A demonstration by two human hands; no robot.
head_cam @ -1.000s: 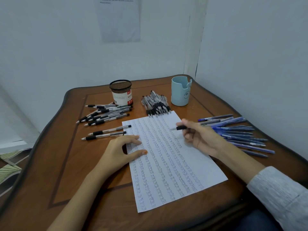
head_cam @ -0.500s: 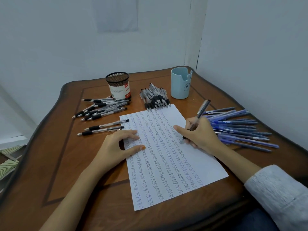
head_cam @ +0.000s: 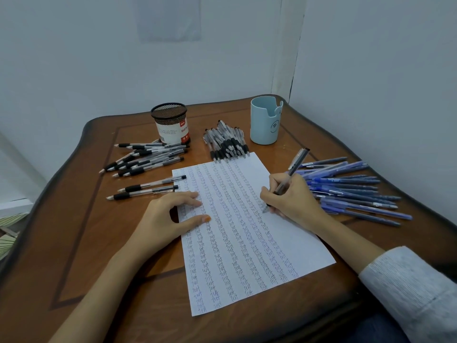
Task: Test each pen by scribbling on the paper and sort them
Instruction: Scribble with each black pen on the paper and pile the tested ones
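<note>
A white sheet of paper covered in columns of small handwriting lies on the wooden table. My right hand grips a grey pen in a writing hold, its tip touching the paper's right side. My left hand rests flat on the paper's left edge, fingers spread. A pile of black-grip pens lies at the left, with two more beside the paper. A bundle of clear black pens sits above the sheet. Several blue pens lie at the right.
A black mesh pen cup with a white label stands at the back left. A light blue holder stands at the back right. White walls meet in the corner behind the table. The table's curved edge runs close on the left and right.
My right hand turned the pen from lying sideways in the fingers to an upright writing hold and set its tip on the paper. The left hand has stayed on the sheet.
</note>
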